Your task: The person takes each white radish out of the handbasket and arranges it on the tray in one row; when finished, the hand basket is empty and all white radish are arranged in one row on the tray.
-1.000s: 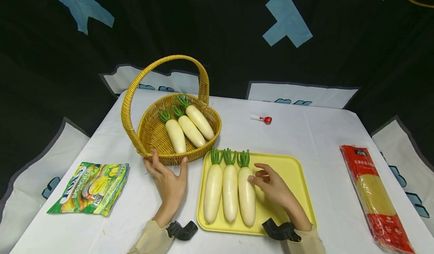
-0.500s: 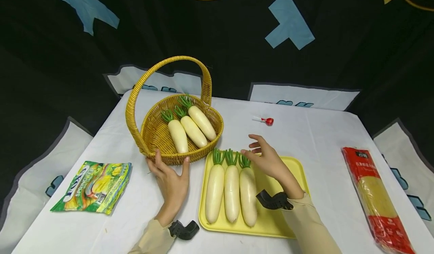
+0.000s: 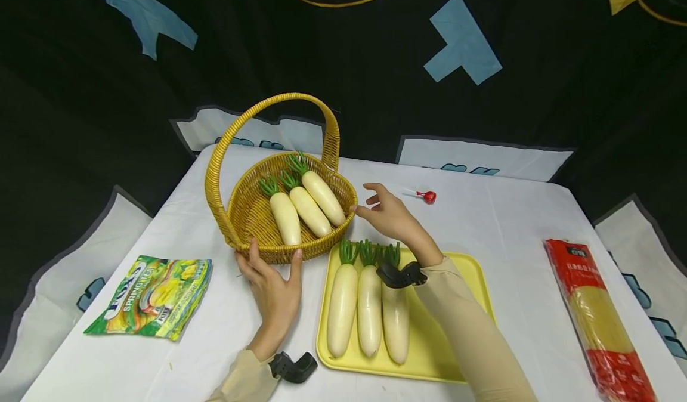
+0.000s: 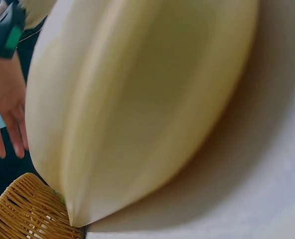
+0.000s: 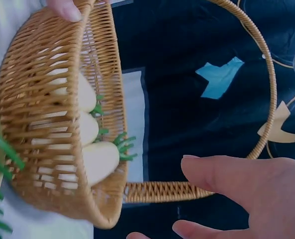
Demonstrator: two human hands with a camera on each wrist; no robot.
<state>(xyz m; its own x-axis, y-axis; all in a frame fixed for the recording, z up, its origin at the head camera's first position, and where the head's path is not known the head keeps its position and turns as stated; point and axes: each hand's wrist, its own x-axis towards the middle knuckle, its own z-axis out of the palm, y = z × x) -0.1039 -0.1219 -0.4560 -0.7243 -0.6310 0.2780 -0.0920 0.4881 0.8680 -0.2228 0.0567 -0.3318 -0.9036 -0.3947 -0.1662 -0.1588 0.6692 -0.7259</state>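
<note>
In the head view, my left hand (image 3: 276, 291) touches the near rim of a wicker basket (image 3: 284, 256), its thumb and fingers spread along it. Three white radishes (image 3: 308, 211) with green tops lie inside. Beside the basket's right rim is my right hand (image 3: 392, 214), fingers loosely bent and holding nothing; in the right wrist view this hand (image 5: 266, 196) appears apart from the basket. Three larger white radishes (image 3: 342, 312) lie side by side on a yellow tray (image 3: 445, 357). My right wrist and its black band (image 3: 399, 275) cover part of the rightmost one.
A green soup packet (image 3: 152, 297) lies left of the basket. Behind the tray is a red lollipop (image 3: 427, 197), and a red noodle pack (image 3: 598, 321) lies at the right table edge. The basket's tall handle (image 3: 217, 163) arches upward. A dark curtain hangs behind.
My right hand has moved from the rightmost radish on the tray, up and left, to the basket's right side. My left hand stays at the rim. The view has shifted slightly.
</note>
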